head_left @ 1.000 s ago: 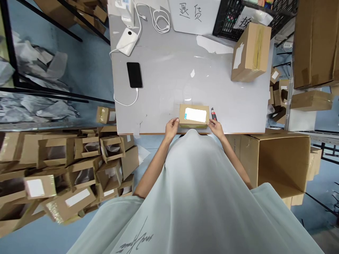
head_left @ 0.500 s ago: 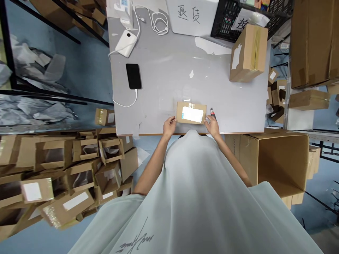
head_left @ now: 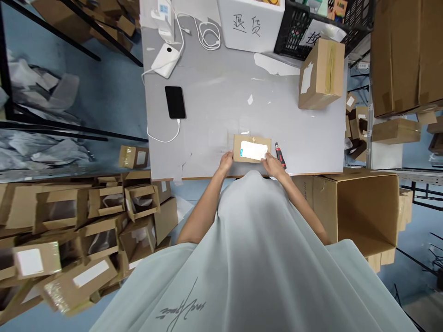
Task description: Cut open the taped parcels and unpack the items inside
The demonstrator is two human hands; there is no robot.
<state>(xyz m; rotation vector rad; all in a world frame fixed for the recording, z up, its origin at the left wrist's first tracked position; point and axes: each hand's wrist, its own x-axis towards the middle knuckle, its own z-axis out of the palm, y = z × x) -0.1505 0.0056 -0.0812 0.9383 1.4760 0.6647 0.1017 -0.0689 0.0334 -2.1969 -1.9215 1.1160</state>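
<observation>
A small brown cardboard box [head_left: 252, 148] with a white label on top lies near the front edge of the grey table [head_left: 214, 92]. My left hand [head_left: 225, 162] grips its left end with curled fingers. My right hand [head_left: 273, 165] rests against its lower right corner, fingers partly bent on the box. A red and black box cutter [head_left: 281, 155] lies on the table just right of the box, beside my right hand, which does not touch it.
A larger taped carton [head_left: 320, 74] stands at the back right. A black phone [head_left: 175, 102] on a white cable, a power bank [head_left: 166, 60], a white bin [head_left: 251, 23] and a black crate [head_left: 304, 23] sit further back. Open cartons [head_left: 104, 216] pile up left; a big open carton [head_left: 367, 212] stands right.
The small box was tipped from its raised side down flat with the label upward. My right hand slid in from the box's right end to its lower right corner.
</observation>
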